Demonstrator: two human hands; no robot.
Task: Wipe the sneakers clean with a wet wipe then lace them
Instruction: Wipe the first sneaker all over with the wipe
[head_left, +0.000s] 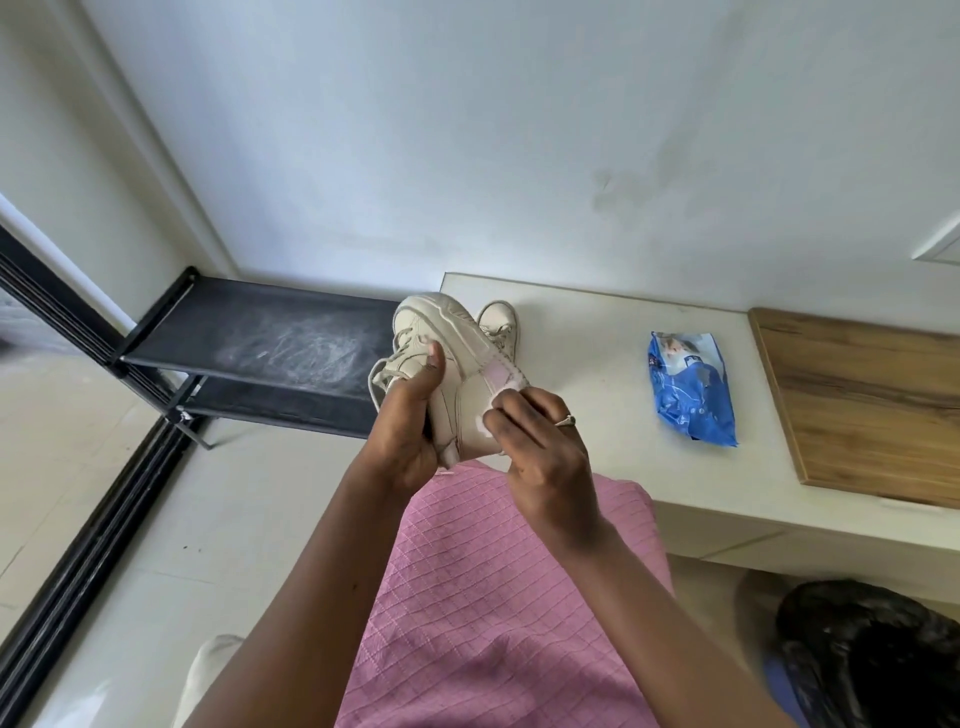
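A cream sneaker (447, 348) with pink trim near the heel is held up in front of me, toe pointing away. My left hand (410, 426) grips it around the opening, thumb up along its side. My right hand (535, 441) pinches a white wet wipe (496, 410) against the sneaker's heel side. The second cream sneaker (501, 322) stands on the white counter (597, 332) just behind, mostly hidden by the first. Loose laces (382, 371) hang at the held sneaker's left.
A blue wet-wipe pack (691, 395) lies on the counter to the right. A wooden board (862, 400) covers the counter's right end. A black shoe rack (260, 343) stands to the left against the wall. A dark object (872, 654) sits low at the right.
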